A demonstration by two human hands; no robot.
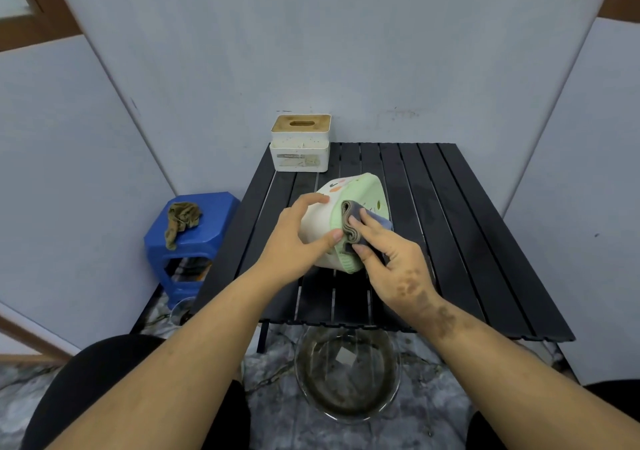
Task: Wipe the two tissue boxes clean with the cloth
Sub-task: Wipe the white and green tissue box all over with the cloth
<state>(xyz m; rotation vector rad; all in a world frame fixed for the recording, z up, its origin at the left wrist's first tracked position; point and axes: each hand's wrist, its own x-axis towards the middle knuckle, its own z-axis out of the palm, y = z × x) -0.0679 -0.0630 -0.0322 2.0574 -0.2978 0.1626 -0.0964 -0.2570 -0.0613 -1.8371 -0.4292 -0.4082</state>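
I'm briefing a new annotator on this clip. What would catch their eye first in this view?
At the middle of the black slatted table, the left hand holds a green-and-white tissue box tipped on its side while the right hand presses a folded grey cloth against it. A second, speckled white tissue box stands at the far left corner.

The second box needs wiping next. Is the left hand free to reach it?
Probably not yet: the left hand grips the green box. The path to the white box looks open.
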